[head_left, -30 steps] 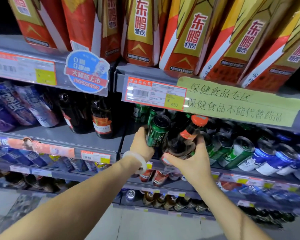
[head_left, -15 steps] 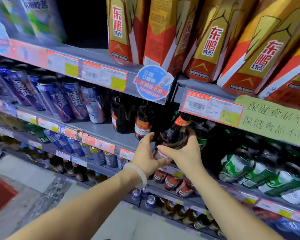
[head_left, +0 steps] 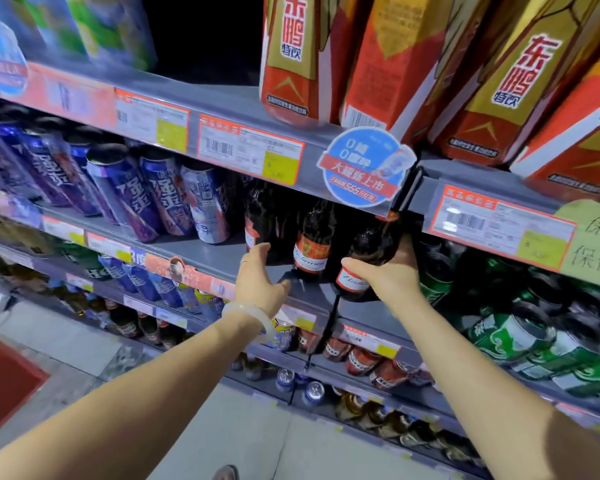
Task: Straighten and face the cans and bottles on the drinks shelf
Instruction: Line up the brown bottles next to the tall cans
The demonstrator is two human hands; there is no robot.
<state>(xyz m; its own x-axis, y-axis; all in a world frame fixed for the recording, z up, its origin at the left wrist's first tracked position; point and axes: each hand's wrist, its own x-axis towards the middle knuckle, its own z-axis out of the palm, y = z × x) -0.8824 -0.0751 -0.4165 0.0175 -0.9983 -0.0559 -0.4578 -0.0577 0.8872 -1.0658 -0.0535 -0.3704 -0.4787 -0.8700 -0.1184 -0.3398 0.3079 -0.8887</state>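
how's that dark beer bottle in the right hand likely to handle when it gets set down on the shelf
The dark beer bottle looks like glass, so it is probably fragile and fairly heavy. Tall and narrow, it may tip if nudged. The right hand grips its body near the label, likely steadier than holding the neck.

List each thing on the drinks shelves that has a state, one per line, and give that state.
Right hand: grips a dark beer bottle.
Held beer bottle: tilted, red label facing out.
Left hand: open, fingers at the leftmost bottle.
Middle beer bottle: standing, label forward.
Leftmost beer bottle: standing, label partly hidden.
Purple cans: standing in a row.
Green cans: standing, crowded.
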